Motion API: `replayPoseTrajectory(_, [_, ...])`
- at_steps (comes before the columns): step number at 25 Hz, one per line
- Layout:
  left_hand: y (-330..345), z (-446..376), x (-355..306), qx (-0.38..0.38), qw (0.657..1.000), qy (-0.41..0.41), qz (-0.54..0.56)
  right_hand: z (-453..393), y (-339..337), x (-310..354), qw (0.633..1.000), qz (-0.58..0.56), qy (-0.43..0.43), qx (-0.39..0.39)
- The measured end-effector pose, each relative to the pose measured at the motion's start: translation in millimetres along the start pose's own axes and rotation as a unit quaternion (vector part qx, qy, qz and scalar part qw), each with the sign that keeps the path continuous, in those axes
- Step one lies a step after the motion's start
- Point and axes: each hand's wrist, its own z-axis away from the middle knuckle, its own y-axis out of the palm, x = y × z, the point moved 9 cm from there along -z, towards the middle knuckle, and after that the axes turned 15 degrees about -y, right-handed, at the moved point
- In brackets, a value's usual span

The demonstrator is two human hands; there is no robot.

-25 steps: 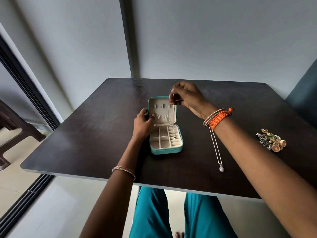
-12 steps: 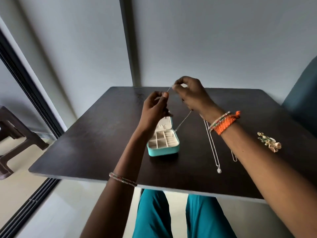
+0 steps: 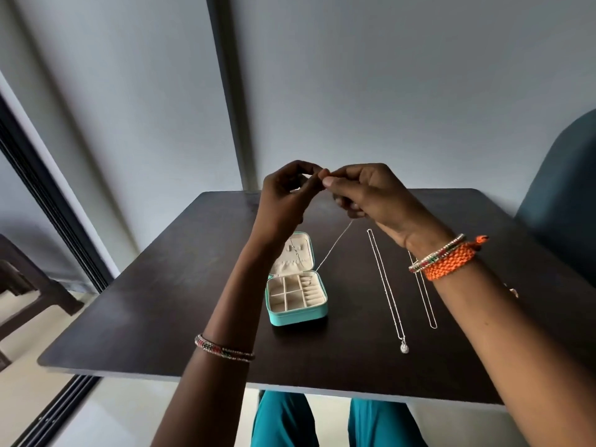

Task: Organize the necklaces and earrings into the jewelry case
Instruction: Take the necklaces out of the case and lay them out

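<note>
Dark wood worktop [image 3: 180, 304] in front of me. On it: open teal jewelry case [image 3: 296, 312] left of centre, lid up; to its right a pendant necklace [image 3: 388, 295] laid out straight, and beside that a plain chain [image 3: 427, 309], partly under my wrist.

There is only one view, from a wide-angle camera on the person's head. It looks forward and down over the dark counter [image 3: 161, 317], and the near edge crosses the lower part of the picture. Both forearms enter from below, close to the lens. The grey wall [image 3: 387, 91] behind fills the upper half.
</note>
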Motion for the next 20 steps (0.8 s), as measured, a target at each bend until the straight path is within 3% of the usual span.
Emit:
replayPoseTrajectory(3, [4,3,24,0.034,0.994,-0.068,0.073,2,-8,12,0.995,0.088,-0.030,-0.021])
replayPoseTrajectory(7, [41,23,84,0.159,0.971,-0.179,-0.013,2,-14,5,0.998,0.025,-0.004,-0.053])
replayPoseTrajectory(9, [52,29,104,0.184,0.964,-0.186,-0.048,2,-18,1,0.998,0.010,0.014,-0.059])
replayPoseTrajectory(11, [57,30,116,0.202,0.961,-0.187,-0.012,1,-24,2,0.997,-0.005,0.019,-0.077])
replayPoseTrajectory(16, [44,27,127,0.192,0.958,-0.169,0.128,6,-50,-12,0.982,-0.070,0.036,-0.173])
replayPoseTrajectory(20, [18,22,118,0.122,0.965,-0.145,0.183,17,-68,-34,0.966,-0.097,0.078,-0.228])
